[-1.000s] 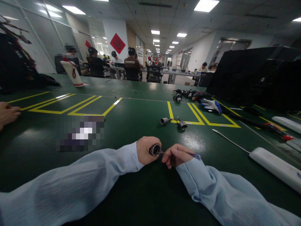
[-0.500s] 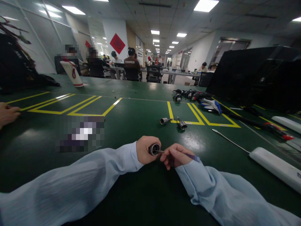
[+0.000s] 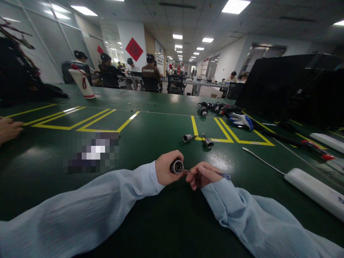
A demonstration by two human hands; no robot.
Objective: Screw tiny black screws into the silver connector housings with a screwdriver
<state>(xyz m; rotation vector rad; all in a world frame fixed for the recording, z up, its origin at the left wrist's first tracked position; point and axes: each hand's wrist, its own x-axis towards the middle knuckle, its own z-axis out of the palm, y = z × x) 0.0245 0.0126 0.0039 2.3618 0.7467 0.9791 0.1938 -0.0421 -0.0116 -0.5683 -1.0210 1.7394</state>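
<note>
Grey metal, the cup-shaped fitting point(image 3: 176, 165) is wrapped by the left hand point(image 3: 166, 169) over the near middle of the bench point(image 3: 161, 218); the right hand point(image 3: 203, 175) pinches a thin tool point(image 3: 185, 170) whose tip reaches into the fitting's open end.

My sleeves point(image 3: 115, 195) are pale blue, the metal socket point(image 3: 176, 165) in my left hand point(image 3: 167, 167) silver-grey with a dark hollow, the table point(image 3: 156, 132) deep green striped with yellow tape point(image 3: 194, 127), the power strip point(image 3: 313, 189) white, the glove point(image 3: 242, 121) blue and white

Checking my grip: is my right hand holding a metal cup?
No, your left hand holds the metal cup; your right hand holds a thin rod.
</note>
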